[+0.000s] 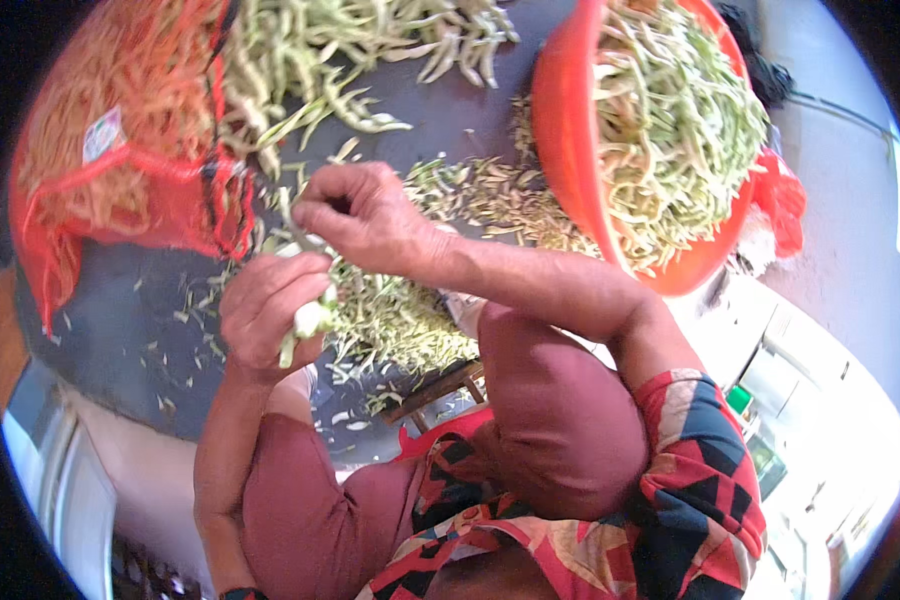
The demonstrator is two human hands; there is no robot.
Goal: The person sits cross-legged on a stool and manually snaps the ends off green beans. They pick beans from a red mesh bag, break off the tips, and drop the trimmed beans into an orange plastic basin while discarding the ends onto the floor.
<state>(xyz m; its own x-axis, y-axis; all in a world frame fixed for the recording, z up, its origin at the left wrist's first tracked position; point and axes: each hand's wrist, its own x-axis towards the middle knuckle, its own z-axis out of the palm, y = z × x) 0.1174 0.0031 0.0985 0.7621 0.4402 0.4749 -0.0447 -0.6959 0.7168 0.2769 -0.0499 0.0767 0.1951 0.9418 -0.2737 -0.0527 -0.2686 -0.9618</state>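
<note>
My left hand (274, 304) is curled around several pale green bean pods (313, 319), whose ends stick out beside the palm. Just above it, my right hand (375, 217) pinches a slim bean pod (285, 206) between thumb and forefinger. The two hands are close together, and the pod's lower part runs down towards my left fingers. Beneath and beside them lies a heap of bean trimmings (397, 322) on the dark floor.
A red mesh bag (120, 82) full of pods lies open at the left. Loose pods (292, 45) are piled at the top. To the right, a red plastic basin (562, 120) brims with pods (675, 135). A wooden stool (435, 394) shows between my legs.
</note>
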